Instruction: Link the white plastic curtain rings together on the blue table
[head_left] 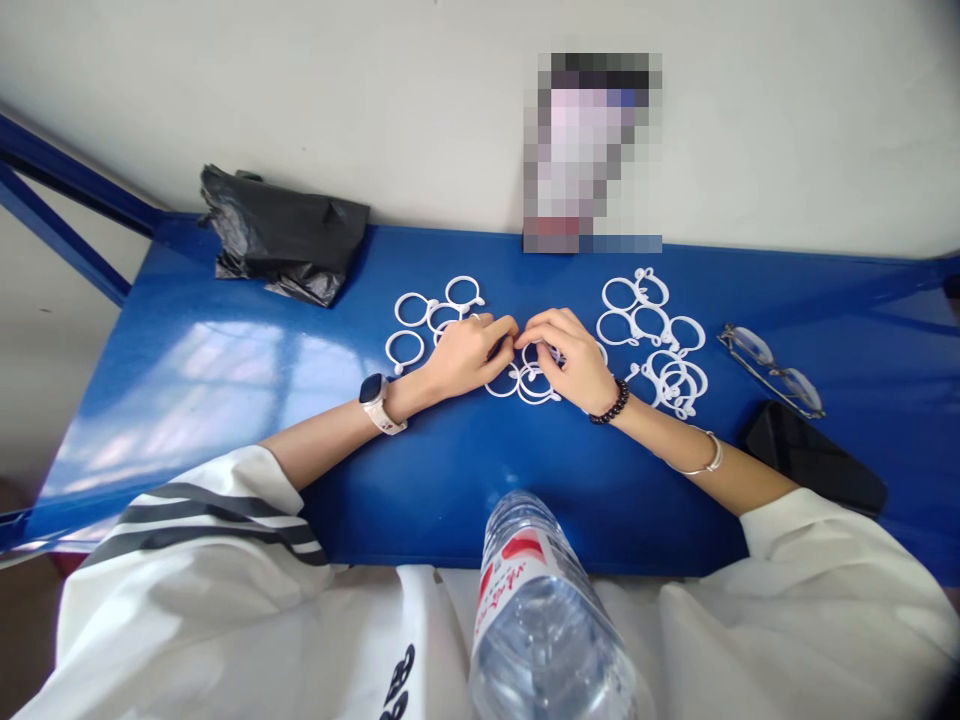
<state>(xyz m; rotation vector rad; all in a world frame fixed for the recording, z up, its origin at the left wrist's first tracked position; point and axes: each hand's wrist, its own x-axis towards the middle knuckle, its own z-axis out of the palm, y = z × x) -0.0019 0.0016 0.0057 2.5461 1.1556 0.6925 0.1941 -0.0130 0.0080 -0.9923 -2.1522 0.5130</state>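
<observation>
White plastic curtain rings, each with a small eyelet, lie in groups on the blue table. My left hand (472, 355) is closed over the middle of the table, fingers curled and fingertips bent down; anything inside its pinch is hidden. Facing it, my right hand (571, 362) has thumb and forefinger closing around a white curtain ring (526, 362) just above other rings. The fingertips of both hands nearly meet. Overlapping rings (536, 397) lie under and between the hands. Left of my left hand is a small group of rings (405, 348).
More rings (651, 322) are spread to the right. Beyond them are eyeglasses (776, 372) and a black phone (814, 460). A black plastic bag (289, 235) lies at the back left. A clear water bottle (544, 610) stands close to my body. A blurred object (585, 150) leans on the wall.
</observation>
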